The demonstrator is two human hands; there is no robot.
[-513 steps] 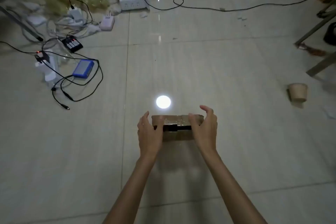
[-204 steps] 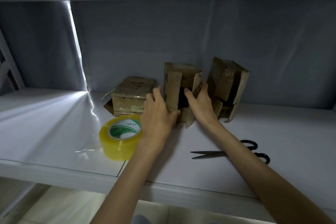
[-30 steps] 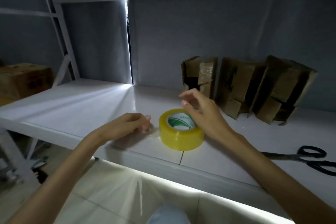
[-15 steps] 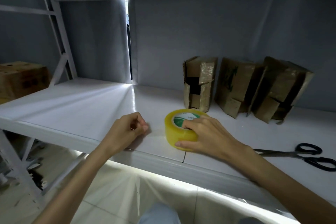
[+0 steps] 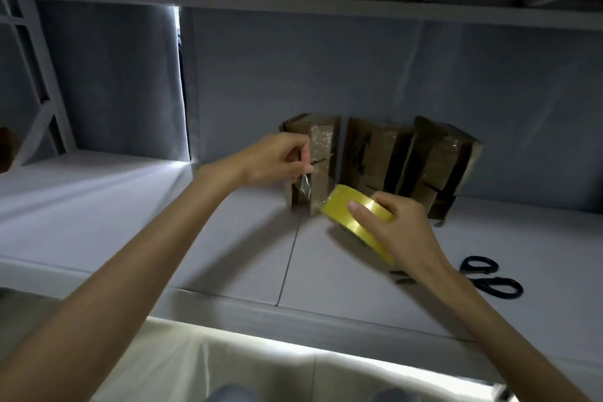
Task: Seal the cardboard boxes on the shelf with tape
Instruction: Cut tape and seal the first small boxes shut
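Lifted off the white shelf (image 5: 228, 258) since half a second ago, the yellow tape roll (image 5: 357, 222) now hangs tilted in the air in front of the boxes. Going left to right: the left hand (image 5: 277, 160) pinches the clear tape end (image 5: 305, 188), raised before the leftmost cardboard box (image 5: 321, 153); the right hand (image 5: 398, 232) grips the roll, fingers curled over its rim. Two more cardboard boxes (image 5: 417, 160) stand against the back wall, flaps loose. Black scissors (image 5: 489, 277) lie on the shelf, far right. Tape is being drawn out; next, probably, the end must be pressed onto the first box's seam.
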